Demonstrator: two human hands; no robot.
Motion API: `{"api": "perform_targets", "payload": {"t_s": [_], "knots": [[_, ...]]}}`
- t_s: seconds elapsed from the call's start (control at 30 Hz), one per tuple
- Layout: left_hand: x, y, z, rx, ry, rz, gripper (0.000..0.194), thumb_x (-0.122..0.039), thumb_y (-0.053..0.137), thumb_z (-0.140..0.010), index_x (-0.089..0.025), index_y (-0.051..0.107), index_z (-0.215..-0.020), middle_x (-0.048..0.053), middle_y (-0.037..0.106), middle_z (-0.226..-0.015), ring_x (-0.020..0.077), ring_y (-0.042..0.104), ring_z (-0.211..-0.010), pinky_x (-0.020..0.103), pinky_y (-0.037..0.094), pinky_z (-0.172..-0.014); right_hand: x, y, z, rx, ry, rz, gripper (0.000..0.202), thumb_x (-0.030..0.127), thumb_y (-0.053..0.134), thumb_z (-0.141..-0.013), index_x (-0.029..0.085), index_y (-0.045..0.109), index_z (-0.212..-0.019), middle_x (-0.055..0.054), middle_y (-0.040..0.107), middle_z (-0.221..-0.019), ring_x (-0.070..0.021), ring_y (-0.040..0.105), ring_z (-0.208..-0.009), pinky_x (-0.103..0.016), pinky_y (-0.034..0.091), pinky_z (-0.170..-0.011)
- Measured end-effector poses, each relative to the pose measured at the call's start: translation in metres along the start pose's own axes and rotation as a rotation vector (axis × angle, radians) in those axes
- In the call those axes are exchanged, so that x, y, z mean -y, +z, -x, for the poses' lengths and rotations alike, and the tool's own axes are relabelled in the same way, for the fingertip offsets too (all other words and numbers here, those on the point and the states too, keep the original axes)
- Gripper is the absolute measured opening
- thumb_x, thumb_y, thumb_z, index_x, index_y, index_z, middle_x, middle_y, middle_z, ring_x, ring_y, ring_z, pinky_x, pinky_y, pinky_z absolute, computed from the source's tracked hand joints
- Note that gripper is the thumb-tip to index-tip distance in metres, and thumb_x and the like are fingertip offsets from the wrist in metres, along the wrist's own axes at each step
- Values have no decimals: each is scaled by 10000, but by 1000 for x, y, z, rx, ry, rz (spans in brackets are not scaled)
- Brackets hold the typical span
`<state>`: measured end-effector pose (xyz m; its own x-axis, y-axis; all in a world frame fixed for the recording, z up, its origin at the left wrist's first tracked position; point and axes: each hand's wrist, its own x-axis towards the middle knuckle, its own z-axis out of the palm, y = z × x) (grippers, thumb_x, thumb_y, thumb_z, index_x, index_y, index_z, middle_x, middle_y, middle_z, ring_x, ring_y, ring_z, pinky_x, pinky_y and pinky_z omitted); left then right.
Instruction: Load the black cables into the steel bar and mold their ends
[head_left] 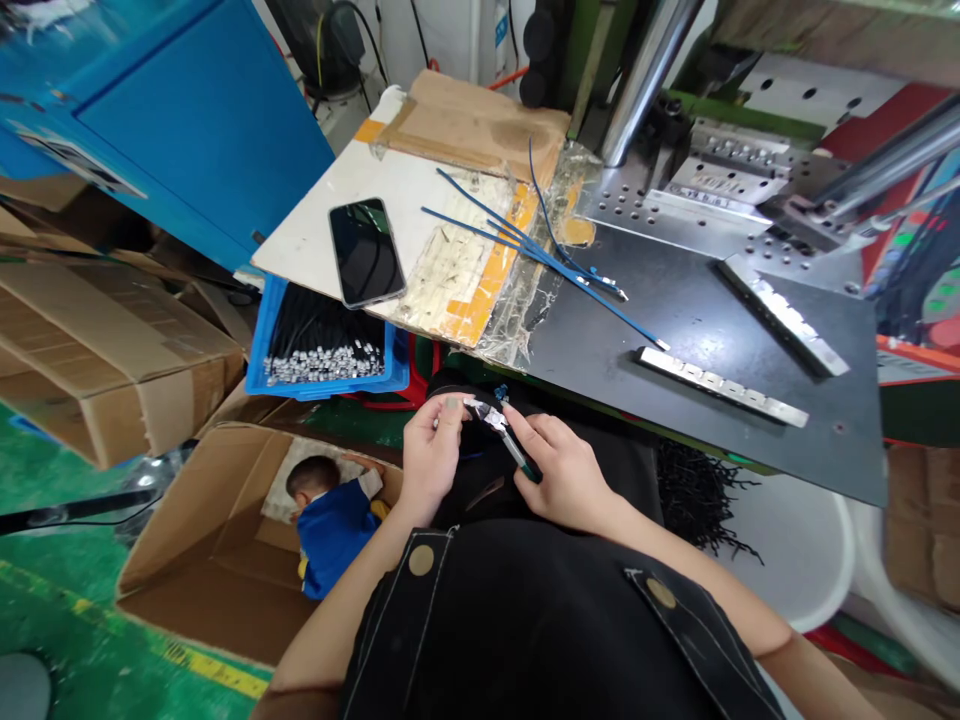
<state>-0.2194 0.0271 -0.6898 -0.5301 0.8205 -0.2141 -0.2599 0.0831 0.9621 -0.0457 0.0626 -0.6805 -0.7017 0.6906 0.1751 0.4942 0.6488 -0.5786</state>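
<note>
My right hand (566,465) is wrapped round the handles of a pair of pliers (495,420), whose metal jaws point left towards my other hand. The fingers of my left hand (433,450) are pinched together at the jaws, on a small piece too hidden to name. Both hands are low over my lap, in front of the black apron (555,620). Tiny blue bits (501,393) lie just beyond the jaws. On the table above, several blue cables (555,262) with metal ends lie across the board and the dark metal plate (600,350).
A phone (367,252) rests on the board. Below it, a blue bin (259,370) holds black cables with metal ends. Two metal bars (724,388) lie near the press (720,180). A person in blue (337,530) is inside a cardboard box (187,540) at left; a white tub (825,560) stands right.
</note>
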Motion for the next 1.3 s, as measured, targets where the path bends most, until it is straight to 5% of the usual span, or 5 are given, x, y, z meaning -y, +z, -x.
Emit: {"api": "perform_targets", "payload": {"t_s": [0.23, 0.8, 1.0, 1.17, 1.3], "knots": [[-5, 10, 3, 16, 5, -20, 311, -436, 641, -829, -134, 696, -783, -22, 491, -555, 40, 320, -445, 174, 220, -410, 0, 6, 0, 16, 12, 11, 692, 169, 529, -739, 144, 399, -1418, -132, 579, -1087, -263, 535, -956, -403, 509, -830], [-18, 2, 1, 39, 262, -489, 203, -284, 593, -832, -180, 684, -684, 17, 600, -600, 141, 516, -580, 219, 364, -549, -6, -9, -10, 387, 311, -1144, 151, 108, 529, -684, 150, 594, -813, 40, 469, -739, -61, 391, -582, -193, 328, -525], [-20, -1, 0, 63, 192, -475, 187, -300, 606, -825, -175, 686, -711, 13, 584, -595, 121, 474, -541, 206, 340, -508, -12, -2, -6, 429, 531, -1423, 379, 105, 584, -635, 158, 656, -1003, 27, 510, -777, -26, 363, -472, -170, 266, -393], [-19, -7, -8, 297, 3, -156, 286, -430, 658, -798, -155, 667, -720, -11, 498, -549, 70, 358, -443, 183, 262, -421, -18, -3, -6, 602, 492, -1777, 559, 115, 577, -580, 155, 637, -1134, 7, 479, -746, -61, 380, -525, -165, 210, -395], [-13, -7, -12, 271, -117, -42, 329, -483, 660, -787, -155, 673, -776, -21, 503, -553, 47, 326, -407, 165, 216, -384, -12, -5, -7, 450, 396, -1463, 457, 152, 552, -654, 157, 621, -1106, 7, 467, -773, -67, 363, -549, -193, 275, -442]]}}
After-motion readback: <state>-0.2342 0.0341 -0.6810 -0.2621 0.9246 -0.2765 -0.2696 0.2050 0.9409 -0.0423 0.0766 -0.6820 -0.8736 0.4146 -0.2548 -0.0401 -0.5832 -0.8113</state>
